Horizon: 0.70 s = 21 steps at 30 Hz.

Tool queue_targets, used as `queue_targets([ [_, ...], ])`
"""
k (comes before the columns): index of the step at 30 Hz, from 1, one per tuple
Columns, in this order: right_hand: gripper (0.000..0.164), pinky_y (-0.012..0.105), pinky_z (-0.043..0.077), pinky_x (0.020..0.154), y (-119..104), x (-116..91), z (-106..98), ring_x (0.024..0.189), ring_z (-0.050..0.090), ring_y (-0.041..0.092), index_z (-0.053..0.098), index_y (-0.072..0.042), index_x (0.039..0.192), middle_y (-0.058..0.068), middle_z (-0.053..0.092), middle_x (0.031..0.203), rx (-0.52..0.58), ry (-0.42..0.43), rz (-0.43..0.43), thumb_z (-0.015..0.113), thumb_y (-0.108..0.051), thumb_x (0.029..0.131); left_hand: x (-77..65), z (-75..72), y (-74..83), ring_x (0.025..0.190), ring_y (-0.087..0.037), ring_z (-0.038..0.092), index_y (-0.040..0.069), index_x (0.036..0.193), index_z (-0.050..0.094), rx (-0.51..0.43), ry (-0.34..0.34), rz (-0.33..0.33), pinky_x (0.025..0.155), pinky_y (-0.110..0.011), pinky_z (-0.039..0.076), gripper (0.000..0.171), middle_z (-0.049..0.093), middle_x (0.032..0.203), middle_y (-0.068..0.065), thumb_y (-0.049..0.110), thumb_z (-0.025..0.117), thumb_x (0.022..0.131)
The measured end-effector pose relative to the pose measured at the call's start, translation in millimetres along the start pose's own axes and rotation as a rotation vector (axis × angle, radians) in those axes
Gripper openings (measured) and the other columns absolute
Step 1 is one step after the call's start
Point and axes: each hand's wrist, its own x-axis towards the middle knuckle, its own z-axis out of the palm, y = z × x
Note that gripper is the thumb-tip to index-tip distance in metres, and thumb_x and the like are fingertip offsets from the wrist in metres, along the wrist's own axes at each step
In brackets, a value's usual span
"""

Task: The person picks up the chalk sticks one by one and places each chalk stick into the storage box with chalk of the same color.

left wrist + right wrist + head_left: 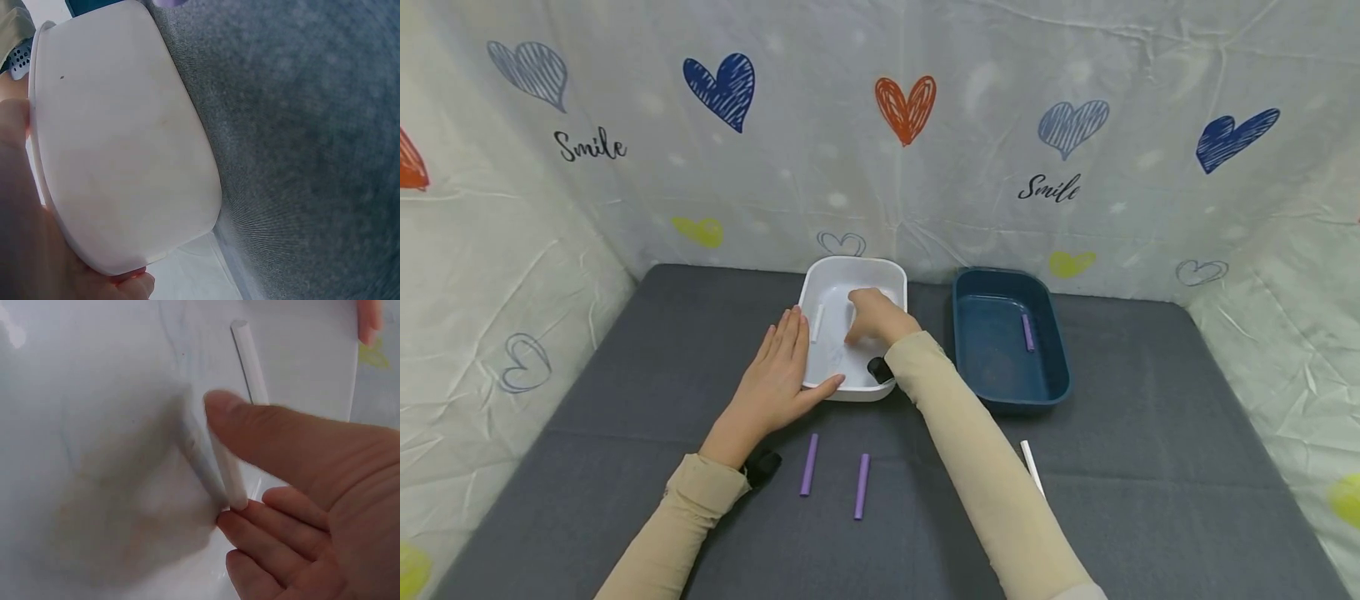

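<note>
Nearest, on the grey tabletop [1150, 417], two purple sticks: a left one [808, 465] and a right one [861, 487], side by side, apart. Over to the right, one loose white stick [1032, 465], partly hidden behind the right of two beige sleeves [962, 433].

Beyond them, the left hand [775, 379] is on the white tray [857, 395], fingers straight along its left side, thumb stretched over the near rim; the tray itself is all it touches.

Inside that tray, two white sticks! One resting stick [817, 323] lies by the left wall; one held stick [230, 469] is in the right hand [880, 318], pinched between thumb and fingers, the gap no wider than the stick allows.

To the right, apart from the white one, a blue tray [1000, 367] with one lone purple stick [1027, 332]. That makes six in view: three purple, three white.

Far back, one pale curtain [820, 167], two "Smile" prints on it, and one orange heart [906, 111] mid-curtain.
</note>
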Motion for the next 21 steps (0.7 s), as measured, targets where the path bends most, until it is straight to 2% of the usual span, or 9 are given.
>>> queue_targets([
  [5, 0.073, 0.031, 0.045, 0.099, -2.2, 0.4, 5.7, 0.114, 0.055, 0.022, 0.050, 0.002, 0.142, 0.014, 0.058, 0.135, -0.018, 0.034, 0.000, 0.083, -0.008, 0.078, 0.5, 0.8, -0.4, 0.151, -0.037, 0.001, -0.012, 0.153, 0.009, 0.004, 0.005, 0.007, 0.121, -0.050, 0.008, 0.106, 0.002, 0.162, -0.027, 0.066, 0.049, 0.093],
  [10, 0.065, 0.030, 0.048, 0.088, -3.1, 1.5, 8.2, 0.099, 0.056, 0.022, 0.056, 0.002, 0.135, 0.013, 0.064, 0.120, -0.029, 0.045, -0.008, 0.084, -0.006, 0.076, 0.6, -0.1, 0.2, 0.151, -0.036, 0.001, -0.012, 0.153, 0.009, 0.006, 0.006, 0.006, 0.121, -0.050, 0.008, 0.106, 0.002, 0.162, -0.026, 0.065, 0.051, 0.093],
  [18, 0.072, 0.030, 0.045, 0.096, -3.9, 2.2, 8.5, 0.111, 0.054, 0.021, 0.051, 0.002, 0.140, 0.014, 0.059, 0.134, -0.048, 0.038, -0.003, 0.083, -0.006, 0.076, 0.4, -0.2, 0.6, 0.151, -0.036, 0.001, -0.012, 0.153, 0.010, 0.001, 0.005, 0.007, 0.121, -0.050, 0.007, 0.106, 0.002, 0.162, -0.027, 0.065, 0.051, 0.093],
  [21, 0.075, 0.030, 0.045, 0.099, -4.0, 3.1, 8.9, 0.115, 0.054, 0.022, 0.048, 0.002, 0.143, 0.015, 0.056, 0.138, -0.049, 0.028, 0.000, 0.084, -0.011, 0.078, 0.0, -0.1, 0.1, 0.151, -0.036, 0.001, -0.012, 0.153, 0.010, 0.003, 0.009, 0.009, 0.121, -0.050, 0.008, 0.106, 0.002, 0.162, -0.027, 0.064, 0.051, 0.093],
])
